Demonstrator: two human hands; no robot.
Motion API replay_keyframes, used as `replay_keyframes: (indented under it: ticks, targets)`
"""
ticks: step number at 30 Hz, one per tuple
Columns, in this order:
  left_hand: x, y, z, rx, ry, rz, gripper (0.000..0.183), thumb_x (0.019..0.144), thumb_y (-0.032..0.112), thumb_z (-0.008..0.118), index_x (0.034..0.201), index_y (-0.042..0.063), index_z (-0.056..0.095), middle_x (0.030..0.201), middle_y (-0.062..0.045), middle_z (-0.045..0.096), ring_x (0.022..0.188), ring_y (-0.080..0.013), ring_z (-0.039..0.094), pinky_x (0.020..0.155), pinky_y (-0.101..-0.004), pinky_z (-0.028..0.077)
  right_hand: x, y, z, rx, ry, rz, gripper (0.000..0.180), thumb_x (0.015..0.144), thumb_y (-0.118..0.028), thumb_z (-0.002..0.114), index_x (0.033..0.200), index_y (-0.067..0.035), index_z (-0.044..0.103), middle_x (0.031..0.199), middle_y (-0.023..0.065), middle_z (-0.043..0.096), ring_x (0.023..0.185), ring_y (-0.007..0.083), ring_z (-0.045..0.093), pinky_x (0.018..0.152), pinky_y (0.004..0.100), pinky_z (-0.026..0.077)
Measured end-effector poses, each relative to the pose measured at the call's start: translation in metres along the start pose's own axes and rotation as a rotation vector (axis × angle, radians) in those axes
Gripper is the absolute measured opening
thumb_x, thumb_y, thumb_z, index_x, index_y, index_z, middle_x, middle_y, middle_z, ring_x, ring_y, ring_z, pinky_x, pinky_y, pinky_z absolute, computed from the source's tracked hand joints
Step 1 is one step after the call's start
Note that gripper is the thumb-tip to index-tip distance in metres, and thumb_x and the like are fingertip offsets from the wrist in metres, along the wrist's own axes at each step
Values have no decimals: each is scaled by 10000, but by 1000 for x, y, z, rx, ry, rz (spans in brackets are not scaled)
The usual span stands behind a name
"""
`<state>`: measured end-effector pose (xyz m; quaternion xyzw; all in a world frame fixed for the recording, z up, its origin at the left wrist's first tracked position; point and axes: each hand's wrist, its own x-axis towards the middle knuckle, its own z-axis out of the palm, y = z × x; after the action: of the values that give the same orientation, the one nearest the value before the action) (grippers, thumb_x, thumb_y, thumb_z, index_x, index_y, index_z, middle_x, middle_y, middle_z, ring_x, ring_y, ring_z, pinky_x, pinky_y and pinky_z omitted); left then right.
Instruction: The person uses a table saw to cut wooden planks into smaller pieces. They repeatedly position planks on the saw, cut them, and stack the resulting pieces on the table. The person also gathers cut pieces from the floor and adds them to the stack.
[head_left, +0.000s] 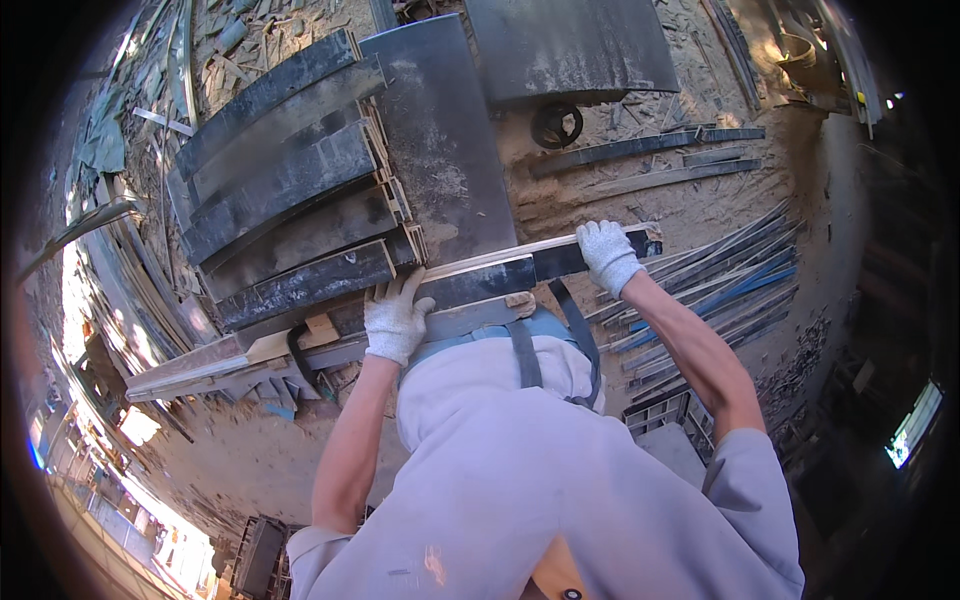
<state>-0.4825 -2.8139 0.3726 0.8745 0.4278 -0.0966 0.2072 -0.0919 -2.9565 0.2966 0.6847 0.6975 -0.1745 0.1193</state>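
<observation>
Black-faced plywood strips (484, 280) lie on edge across the front of my body, with pale layered edges showing. My right hand (607, 255), in a light knitted glove, grips the strips close to their right end. Also gloved, my left hand (394, 319) spans them farther left, its fingers reaching over the far side and its thumb on the near side. Its fingertips are partly hidden beside a stack of dark plywood strips (281, 180). A grey bar (480, 319) runs along my waist, nearer to me than the strips.
A large dark panel (442, 142) lies beyond the strips, and another panel (574, 49) sits farther back. A black ring-shaped wheel (556, 125) is near that second panel. Many thin strips (712, 285) lie on the ground at the right. Wood scraps (255, 56) litter the far left.
</observation>
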Motion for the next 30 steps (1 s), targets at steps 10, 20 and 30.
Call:
replay_keyframes:
  ticks: [10, 20, 30]
  targets:
    - [2, -2, 21, 117, 287, 130, 504, 950, 457, 668, 1343, 141, 647, 1257, -148, 652, 1198, -392, 589, 1082, -586, 429, -4, -4, -7, -5, 37, 43, 388, 700, -120, 754, 1059, -71, 617, 1033, 149, 644, 997, 335, 648, 877, 456, 504]
    - [-1, -4, 36, 141, 434, 134, 353, 973, 418, 660, 1214, 163, 695, 1103, -129, 664, 1069, -374, 617, 948, -570, 468, -19, -20, 3, -250, 275, 71, 310, 801, -159, 730, 1090, -75, 658, 1098, 132, 632, 1056, 295, 615, 840, 421, 494]
    - [-15, -6, 47, 185, 464, 111, 276, 1045, 394, 583, 1160, 175, 705, 1060, -141, 677, 1063, -382, 635, 916, -581, 489, -85, -170, 21, -25, 618, -203, 609, 971, -120, 498, 1540, 91, 440, 1635, 301, 405, 1538, 460, 374, 1305, 585, 230]
